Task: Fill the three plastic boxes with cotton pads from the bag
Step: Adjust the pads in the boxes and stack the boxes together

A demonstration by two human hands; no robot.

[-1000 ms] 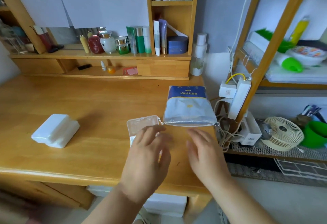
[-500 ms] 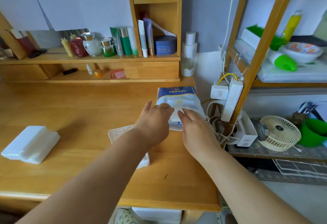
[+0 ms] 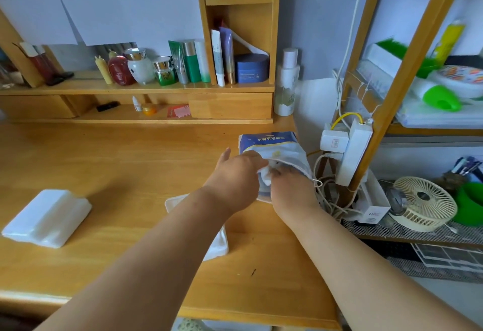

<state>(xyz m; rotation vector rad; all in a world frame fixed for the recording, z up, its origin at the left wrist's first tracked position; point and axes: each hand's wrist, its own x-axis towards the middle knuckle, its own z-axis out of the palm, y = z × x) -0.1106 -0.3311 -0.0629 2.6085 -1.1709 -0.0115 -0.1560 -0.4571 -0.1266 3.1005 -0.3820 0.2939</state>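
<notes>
Both hands at blue-and-white drawstring bag of cotton pads (image 3: 271,145), centre-right of frame, on wooden table (image 3: 117,174). Left hand (image 3: 235,176) grip clamped on bag mouth edge. Right hand (image 3: 290,187) fingers inside opening, grip hidden, cannot tell. White cotton pad (image 3: 266,178) showing between hands. Clear plastic box (image 3: 219,241) under left forearm, mid-frame. Two stacked white plastic boxes (image 3: 47,217) at left.

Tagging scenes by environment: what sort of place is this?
Probably a home bedroom or dorm desk used as a vanity: a light wooden desk with a hutch shelf of skincare bottles and jars, a white power strip with cables, and a small cream desk fan alongside.
</notes>
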